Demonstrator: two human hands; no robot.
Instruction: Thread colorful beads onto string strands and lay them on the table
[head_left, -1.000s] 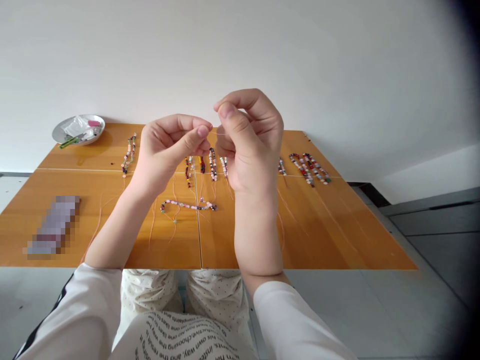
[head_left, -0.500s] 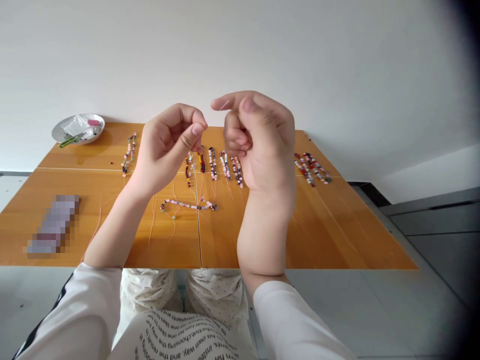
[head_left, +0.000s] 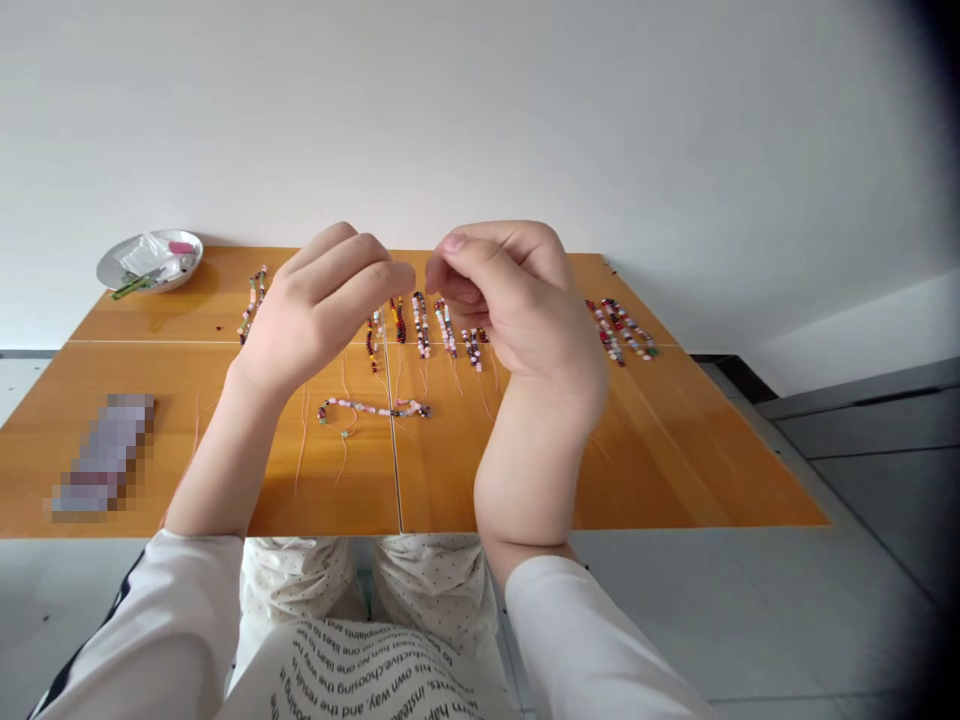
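My left hand [head_left: 322,290] is raised above the table, its back toward me and its fingers bent together; the fingertips point right and whatever they pinch is hidden. Facing it across a small gap is my right hand [head_left: 525,290], thumb pressed to the curled index finger, with nothing I can make out in the pinch. Below and between the hands lies a loose string of pink and dark beads [head_left: 371,408]. Behind them, folded bead strands [head_left: 421,325] lie in a row, partly covered by my hands, with thin orange thread tails toward me.
At the back left of the wooden table [head_left: 675,470] stands a metal bowl [head_left: 109,270] with plastic bags and a green-handled tool. A blurred-out flat object [head_left: 105,455] lies front left. More bead strands [head_left: 628,328] lie at right, another [head_left: 253,300] at left. A wall rises behind.
My left hand has turned its back toward me. My right hand has lowered, and its outstretched index finger has curled in to the thumb. The thin pale line at that finger no longer shows.
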